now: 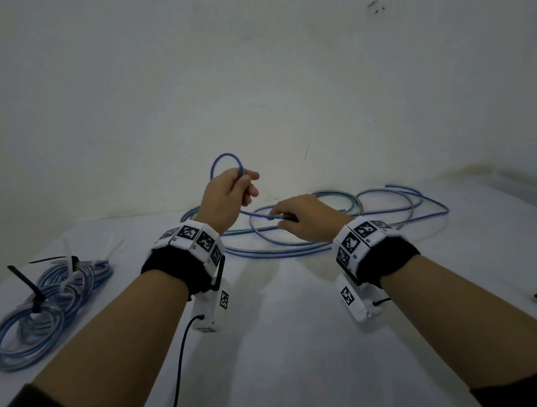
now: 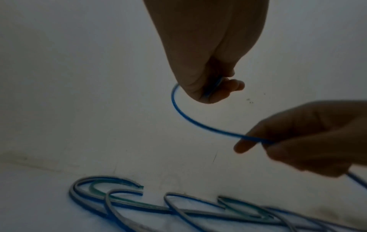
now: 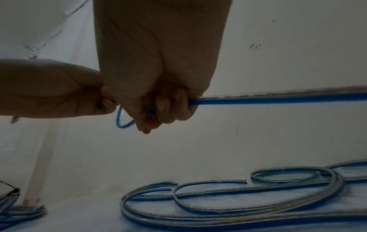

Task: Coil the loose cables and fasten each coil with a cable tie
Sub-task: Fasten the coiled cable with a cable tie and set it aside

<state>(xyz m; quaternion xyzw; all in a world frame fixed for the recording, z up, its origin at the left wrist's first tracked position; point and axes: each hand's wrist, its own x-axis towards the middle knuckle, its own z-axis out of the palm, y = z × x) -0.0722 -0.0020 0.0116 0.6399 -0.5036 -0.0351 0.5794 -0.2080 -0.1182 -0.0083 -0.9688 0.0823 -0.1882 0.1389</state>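
No words, brands or numbers can be read anywhere — the only signs are the black-and-white square fiducial patterns on the white marker bands (image 1: 195, 241) strapped round both wrists, left and right of the frame's centre, and these carry no legible text.

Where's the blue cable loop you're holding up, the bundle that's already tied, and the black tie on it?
blue cable loop (image 1: 219, 159), head view, top arc above the left hand.
tied bundle (image 1: 7, 336), head view, its near ring at the left.
black cable tie (image 1: 23, 278), head view, its strap sticking up.
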